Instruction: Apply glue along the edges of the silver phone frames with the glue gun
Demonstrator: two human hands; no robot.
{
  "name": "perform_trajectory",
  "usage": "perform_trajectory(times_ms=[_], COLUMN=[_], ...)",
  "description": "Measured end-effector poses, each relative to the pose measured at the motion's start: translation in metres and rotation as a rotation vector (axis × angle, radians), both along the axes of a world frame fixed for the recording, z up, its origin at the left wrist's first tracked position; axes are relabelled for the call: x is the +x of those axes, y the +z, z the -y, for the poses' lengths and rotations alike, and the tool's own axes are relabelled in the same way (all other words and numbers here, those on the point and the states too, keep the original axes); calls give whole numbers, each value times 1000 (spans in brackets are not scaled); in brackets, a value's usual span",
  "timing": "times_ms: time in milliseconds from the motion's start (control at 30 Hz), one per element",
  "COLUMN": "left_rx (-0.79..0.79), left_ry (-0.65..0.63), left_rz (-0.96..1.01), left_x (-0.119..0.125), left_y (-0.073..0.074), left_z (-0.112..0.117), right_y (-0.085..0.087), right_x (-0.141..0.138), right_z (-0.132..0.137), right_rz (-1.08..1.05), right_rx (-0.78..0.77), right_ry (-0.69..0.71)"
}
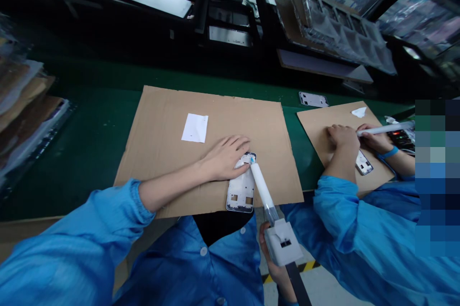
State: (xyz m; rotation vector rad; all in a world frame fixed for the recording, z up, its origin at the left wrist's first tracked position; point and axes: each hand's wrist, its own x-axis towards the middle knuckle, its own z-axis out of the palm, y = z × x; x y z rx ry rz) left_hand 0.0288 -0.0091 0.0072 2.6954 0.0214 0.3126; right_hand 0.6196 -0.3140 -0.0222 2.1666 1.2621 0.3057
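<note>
A white phone frame (241, 190) lies near the front edge of a large cardboard sheet (165, 124). My left hand (225, 156) rests flat on the frame's far end, fingers stretched out and pressing it down. My right hand (270, 267) is closed round the grey body of a white dispensing tool (268, 205). The tool's tip touches the frame's top right corner, just beside my left fingertips. My right hand is largely hidden behind the tool.
A white paper slip (194, 128) lies on the cardboard. To the right, a co-worker's hands (344, 137) work a similar tool on another frame (363, 163) on a second cardboard (334, 117). A spare frame (313, 99) sits on the green belt (89, 124). Clear trays (341, 23) are stacked behind.
</note>
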Motion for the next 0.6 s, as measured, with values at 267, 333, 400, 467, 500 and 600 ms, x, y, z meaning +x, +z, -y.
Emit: perform_trajectory(times_ms=[267,333,400,467,500,600], left_rx=[-8,-2,4,9,11,12], left_ry=[4,2,-1,-5,-5,-5], left_rz=[7,11,15,12,10,10], left_x=[0,0,0,1,1,0], left_y=[0,0,0,0,1,2], left_z=[0,0,0,-1,-1,-2], right_y=[-7,-5,-3,1,3,10], right_x=[1,1,-2,-8,-12,-26], right_z=[-23,-21,-23,-25,-27,-32], right_rz=[56,36,14,-5,-12,-24], right_rx=[-11,-21,-33,-33,-25,11], right_ry=[-50,-37,-33,-50,-62,-75])
